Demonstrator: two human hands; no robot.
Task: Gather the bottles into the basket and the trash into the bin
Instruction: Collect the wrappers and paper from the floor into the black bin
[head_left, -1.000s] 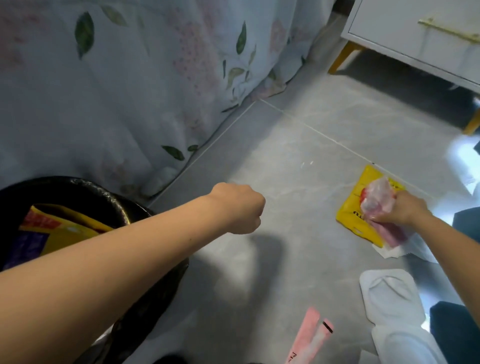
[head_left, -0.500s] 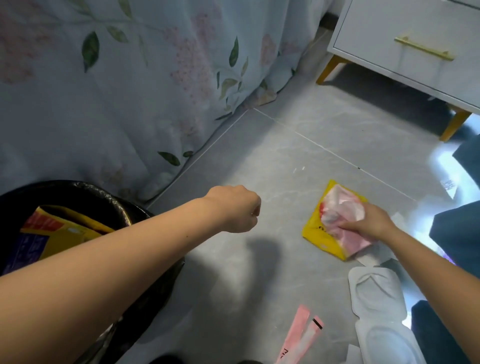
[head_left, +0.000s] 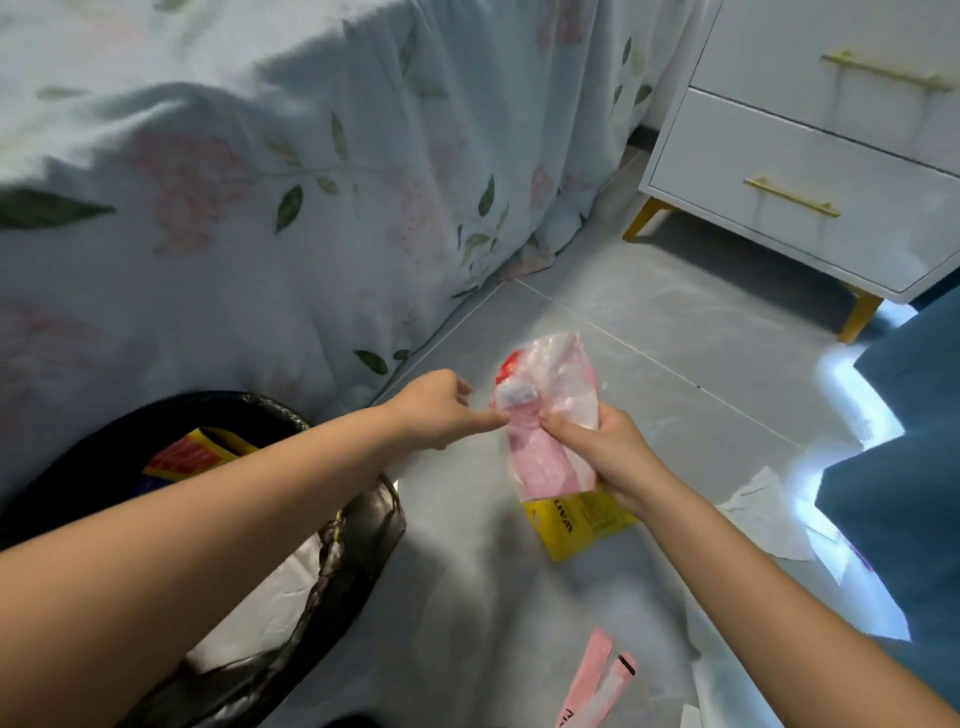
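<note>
My right hand (head_left: 608, 452) holds a bunch of wrappers above the floor: a pink and clear plastic wrapper (head_left: 545, 410) in front and a yellow packet (head_left: 576, 525) hanging below it. My left hand (head_left: 441, 410) reaches across and pinches the left edge of the pink wrapper with its fingertips. The bin (head_left: 358, 525), lined with a black bag, stands at the lower left under my left forearm. A yellow and red packet (head_left: 192, 452) lies inside it. No bottle or basket is in view.
A flowered bedspread (head_left: 260, 208) hangs to the floor on the left. A white drawer cabinet (head_left: 810, 182) on gold legs stands at the upper right. A pink strip wrapper (head_left: 597, 680), white paper scraps (head_left: 769, 519) and a dark blue cloth (head_left: 904, 493) lie on the grey tiles.
My right hand has lifted the pink wrapper and the yellow packet off the floor and brought them left. My left hand has opened from a fist and taken the wrapper's edge.
</note>
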